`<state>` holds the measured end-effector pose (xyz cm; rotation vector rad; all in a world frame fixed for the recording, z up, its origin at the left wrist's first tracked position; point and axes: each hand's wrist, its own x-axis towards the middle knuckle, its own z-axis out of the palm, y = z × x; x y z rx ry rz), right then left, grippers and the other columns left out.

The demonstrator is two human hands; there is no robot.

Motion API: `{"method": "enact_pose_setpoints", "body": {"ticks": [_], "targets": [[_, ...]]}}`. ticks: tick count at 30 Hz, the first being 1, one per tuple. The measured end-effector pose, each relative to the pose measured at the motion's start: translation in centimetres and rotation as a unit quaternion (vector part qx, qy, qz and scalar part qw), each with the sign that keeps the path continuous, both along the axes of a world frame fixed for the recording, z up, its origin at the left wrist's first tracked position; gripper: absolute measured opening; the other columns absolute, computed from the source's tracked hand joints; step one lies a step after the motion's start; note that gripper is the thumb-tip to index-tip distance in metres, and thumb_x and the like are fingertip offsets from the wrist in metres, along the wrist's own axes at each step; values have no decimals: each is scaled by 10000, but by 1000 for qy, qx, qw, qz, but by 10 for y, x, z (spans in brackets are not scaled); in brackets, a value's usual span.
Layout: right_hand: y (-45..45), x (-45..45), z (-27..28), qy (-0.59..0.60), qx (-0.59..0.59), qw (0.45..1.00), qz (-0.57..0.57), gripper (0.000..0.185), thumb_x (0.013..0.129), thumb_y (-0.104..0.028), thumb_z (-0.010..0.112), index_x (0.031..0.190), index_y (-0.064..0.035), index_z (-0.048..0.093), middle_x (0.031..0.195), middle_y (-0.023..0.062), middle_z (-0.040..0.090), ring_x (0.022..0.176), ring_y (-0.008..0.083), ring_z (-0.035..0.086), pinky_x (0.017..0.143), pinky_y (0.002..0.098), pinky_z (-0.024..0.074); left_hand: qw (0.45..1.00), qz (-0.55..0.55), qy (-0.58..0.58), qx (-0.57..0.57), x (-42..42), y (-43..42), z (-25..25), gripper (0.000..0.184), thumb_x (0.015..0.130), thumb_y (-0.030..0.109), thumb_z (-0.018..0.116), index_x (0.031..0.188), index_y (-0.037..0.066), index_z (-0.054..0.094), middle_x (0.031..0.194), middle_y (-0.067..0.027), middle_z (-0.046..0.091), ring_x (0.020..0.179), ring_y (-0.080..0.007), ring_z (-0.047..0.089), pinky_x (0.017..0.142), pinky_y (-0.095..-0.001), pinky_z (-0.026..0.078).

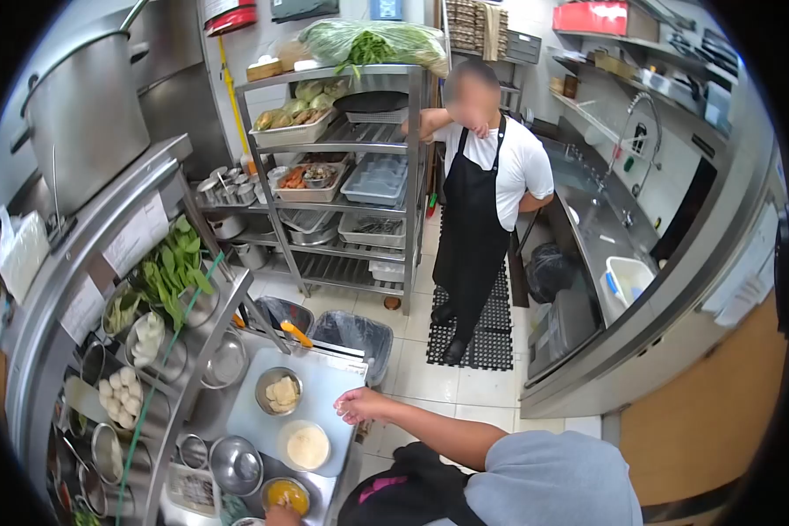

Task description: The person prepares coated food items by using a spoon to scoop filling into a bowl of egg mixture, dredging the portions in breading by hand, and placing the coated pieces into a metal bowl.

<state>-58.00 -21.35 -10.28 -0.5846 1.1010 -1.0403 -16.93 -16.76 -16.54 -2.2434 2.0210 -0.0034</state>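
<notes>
- Yellow liquid (291, 496), perhaps beaten egg, sits in a metal bowl (282, 479) just past the left-hand end of the cutting board (323, 373).
- Left hand (282, 516): at that bowl, partly cut off by the frame; I cannot tell how open it is or whether it grips anything. A knock there could slop the liquid.
- Right hand (359, 407): above the board's near edge, fingers half curled, pale residue on the tips, nothing else visible in it.
- White powder (309, 448): on the board, towards its left-hand end; wet fingers would likely clump it.
- Pale pieces (282, 394): in a steel bowl (261, 392) on the board, beyond the powder; a careless right-hand sweep could tip them.
</notes>
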Motion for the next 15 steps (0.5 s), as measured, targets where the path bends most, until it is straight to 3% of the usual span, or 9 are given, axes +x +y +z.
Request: {"method": "enact_pose_setpoints", "body": {"ticks": [4,7,8,15], "targets": [[4,-5,8,1,16,1000,-8,246,904,-173,687,1115,-52,653,948,45,658,817,144,633,747,301,565,996,-48,69,24,27,-13,1,411,807,438,677,861,36,741,854,-200,714,842,-411,695,759,-497,556],[2,-13,6,2,14,1000,-15,233,909,-172,682,1113,-62,653,970,47,658,843,149,631,771,301,566,973,-44,188,124,54,-22,8,424,885,427,639,1112,83,736,1242,-218,643,1160,-388,581,1020,-441,438],[4,-15,4,0,20,1000,-19,240,910,-175,681,1120,-63,651,983,47,657,847,148,632,777,300,566,970,15,235,59,26,4,67,425,846,450,634,1037,89,752,1115,-201,687,1063,-382,620,958,-450,472],[9,-17,-3,-5,29,1000,-11,241,953,-219,664,1138,-68,632,1000,52,643,856,147,636,789,297,569,968,5,239,80,43,-7,33,397,852,421,621,968,73,774,1047,-198,715,1009,-389,653,919,-452,497]]}}
